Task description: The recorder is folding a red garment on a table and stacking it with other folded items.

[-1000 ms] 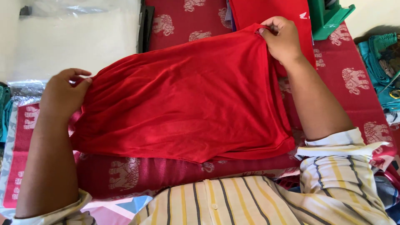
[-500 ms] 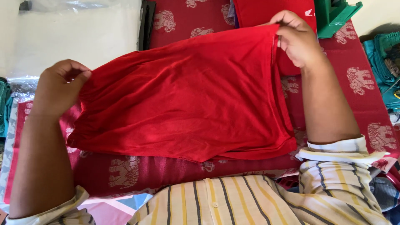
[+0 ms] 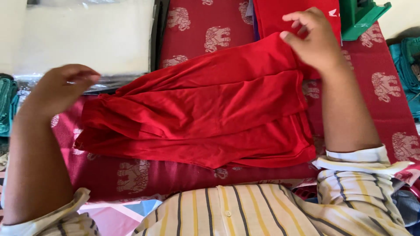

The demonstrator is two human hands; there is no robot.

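A red garment lies in loose folds across a dark red cloth with elephant patterns, in the middle of the view just in front of the person's striped shirt. The right hand is at the garment's upper right corner, fingers spread and loosely curled, the fingertips at the edge of the fabric; whether they pinch it cannot be told. The left hand hovers at the garment's left end, blurred, its fingers loosely curved and holding nothing, just clear of the fabric. Beyond the left hand sits a pale flat package in clear plastic. A second red folded piece lies above the right hand, with a green plastic object beside it. Teal fabric shows at the far right edge.
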